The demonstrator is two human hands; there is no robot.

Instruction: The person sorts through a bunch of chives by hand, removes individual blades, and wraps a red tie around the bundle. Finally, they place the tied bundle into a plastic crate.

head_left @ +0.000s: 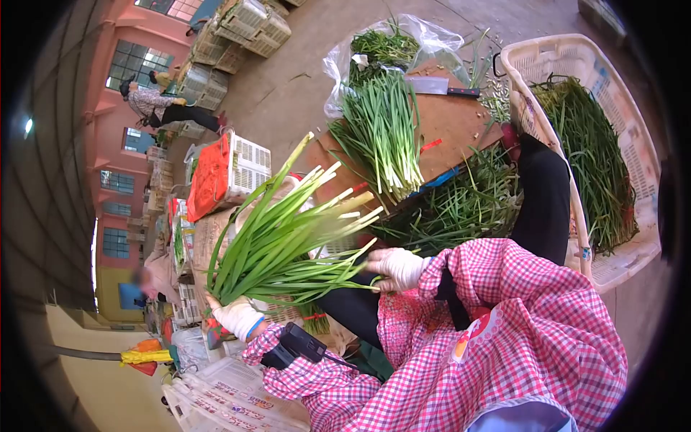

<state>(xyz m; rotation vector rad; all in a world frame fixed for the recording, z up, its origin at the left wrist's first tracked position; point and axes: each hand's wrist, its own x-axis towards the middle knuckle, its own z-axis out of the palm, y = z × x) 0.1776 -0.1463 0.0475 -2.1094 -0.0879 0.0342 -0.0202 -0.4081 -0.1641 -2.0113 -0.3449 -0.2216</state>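
Note:
A loose bunch of garlic chives (266, 248) fans out in front of me, its pale stem ends spread toward the right. My left hand (239, 317), wrapped in white cloth, is closed around the leafy lower-left end. My right hand (399, 269), wrapped likewise, is at the stem side with its fingers pinched on a stalk; its fingertips are slightly blurred. Beyond the bunch, a neat pile of chives (378, 126) lies on a brown board (461, 119). A cleaver (439, 86) with a dark handle rests on that board.
At right stands a white plastic crate (554, 54) holding long greens (586, 158). Loose leaves (461, 198) lie below the board. A clear plastic bag (439, 36) with greens sits behind it. At left is a crate with red cloth (209, 180). Another person (155, 104) stands farther off.

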